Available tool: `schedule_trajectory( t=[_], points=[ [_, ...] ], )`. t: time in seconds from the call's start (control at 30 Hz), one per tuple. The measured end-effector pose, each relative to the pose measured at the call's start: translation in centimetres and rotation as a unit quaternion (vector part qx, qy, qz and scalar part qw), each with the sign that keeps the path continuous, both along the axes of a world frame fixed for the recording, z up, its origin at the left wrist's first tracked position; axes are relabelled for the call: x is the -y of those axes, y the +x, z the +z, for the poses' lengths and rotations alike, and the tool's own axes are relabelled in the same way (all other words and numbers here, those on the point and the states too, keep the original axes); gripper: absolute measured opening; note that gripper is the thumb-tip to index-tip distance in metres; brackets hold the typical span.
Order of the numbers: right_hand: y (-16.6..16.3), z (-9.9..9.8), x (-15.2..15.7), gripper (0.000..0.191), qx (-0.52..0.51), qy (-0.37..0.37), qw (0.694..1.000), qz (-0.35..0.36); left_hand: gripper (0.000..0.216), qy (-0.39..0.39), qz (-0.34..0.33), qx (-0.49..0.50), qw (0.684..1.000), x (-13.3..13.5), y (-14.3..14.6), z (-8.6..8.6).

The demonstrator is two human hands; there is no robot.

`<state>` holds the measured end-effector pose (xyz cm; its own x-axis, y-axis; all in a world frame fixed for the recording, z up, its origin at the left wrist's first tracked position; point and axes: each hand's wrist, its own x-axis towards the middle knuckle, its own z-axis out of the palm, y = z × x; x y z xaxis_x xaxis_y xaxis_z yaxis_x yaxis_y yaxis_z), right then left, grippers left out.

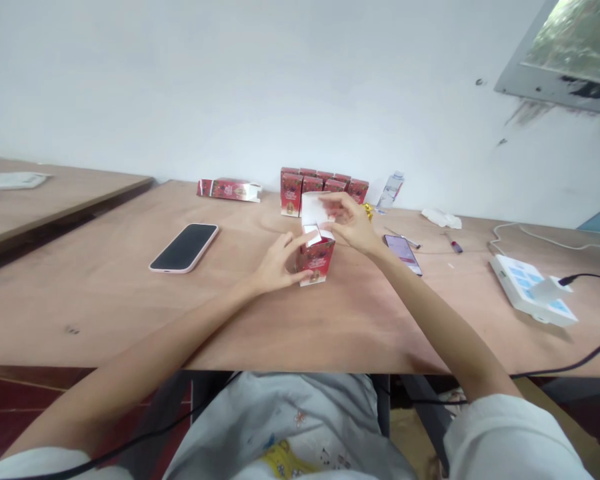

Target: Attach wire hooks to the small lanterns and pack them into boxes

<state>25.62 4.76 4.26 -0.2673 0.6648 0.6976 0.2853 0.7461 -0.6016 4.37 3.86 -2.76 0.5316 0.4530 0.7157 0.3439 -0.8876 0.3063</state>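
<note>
A small red gift box (pixel 316 261) with printed decoration stands upright on the table in front of me. Its top is open, with the white inner side of the lid (pixel 311 208) raised and small white side flaps showing. My left hand (pixel 280 265) grips the box from the left, thumb low on its side and fingers near the top edge. At the upper right, the fingers of my right hand (pixel 351 223) close around the lid and the opening. The box's inside is hidden from me.
Several closed red boxes (pixel 291 195) stand against the wall, with a flattened red carton (pixel 229 189) to their left. A pink-edged phone (pixel 185 248) lies left, another phone (pixel 403 254) right. A screwdriver (pixel 453 244), white tissue (pixel 441 218) and power strip (pixel 533 290) with cables lie farther right.
</note>
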Motion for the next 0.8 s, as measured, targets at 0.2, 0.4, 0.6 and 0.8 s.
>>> schedule_trajectory(
  t=[0.2, 0.4, 0.6, 0.8],
  points=[
    [-0.6, 0.8, 1.1, 0.058, 0.109, 0.088, 0.988, -0.058, 0.061, -0.027, -0.023, -0.007, 0.999, 0.1, -0.1, 0.8],
    [-0.2, -0.2, 2.5, 0.041, 0.158, 0.072, 0.985, -0.006, 0.058, -0.055, -0.050, 0.019, 0.997, -0.4, -0.2, 1.0],
    [-0.1, -1.4, 2.7, 0.035, 0.137, 0.046, 0.989, -0.004, 0.078, -0.072, -0.046, 0.081, 0.993, -0.9, 0.2, -0.6],
    [0.2, -3.1, 3.2, 0.039, 0.194, 0.095, 0.976, -0.032, 0.084, -0.112, -0.040, 0.103, 0.987, -1.1, 0.5, -1.6]
  ],
)
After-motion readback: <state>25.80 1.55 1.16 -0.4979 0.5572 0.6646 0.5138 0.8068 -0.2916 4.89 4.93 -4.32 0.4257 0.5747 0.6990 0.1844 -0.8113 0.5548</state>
